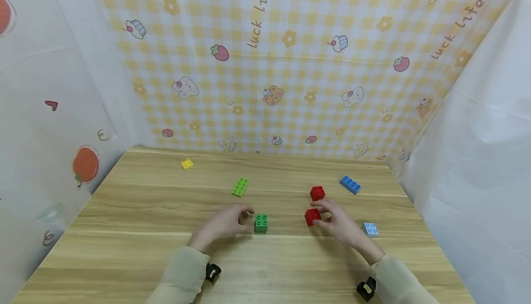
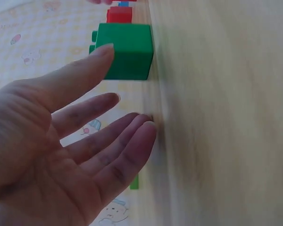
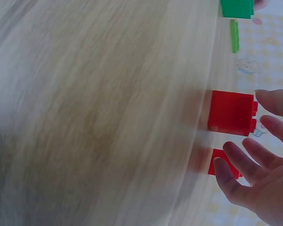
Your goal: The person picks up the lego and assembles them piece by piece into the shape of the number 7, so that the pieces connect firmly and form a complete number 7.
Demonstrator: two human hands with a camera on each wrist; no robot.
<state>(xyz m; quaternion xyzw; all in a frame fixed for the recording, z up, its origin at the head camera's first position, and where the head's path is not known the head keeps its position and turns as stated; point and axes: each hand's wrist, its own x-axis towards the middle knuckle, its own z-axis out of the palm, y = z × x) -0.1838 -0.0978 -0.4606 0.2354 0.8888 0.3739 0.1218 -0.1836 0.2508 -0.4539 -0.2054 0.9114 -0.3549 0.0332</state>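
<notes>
My left hand is just left of a green two-by-two toy brick, its fingers loosely bent and apart. In the left wrist view the thumb overlaps the green brick; whether it touches cannot be told. My right hand hovers at the right side of the nearer red brick. The right wrist view has the thumb by the studs of that red brick, with the other fingers spread and nothing gripped. Behind it sits a second red brick.
A flat lime-green brick lies behind the green one, and a small yellow piece is at the back left. To the right are a blue brick and a light blue brick. Patterned cloth hangs behind the wooden table.
</notes>
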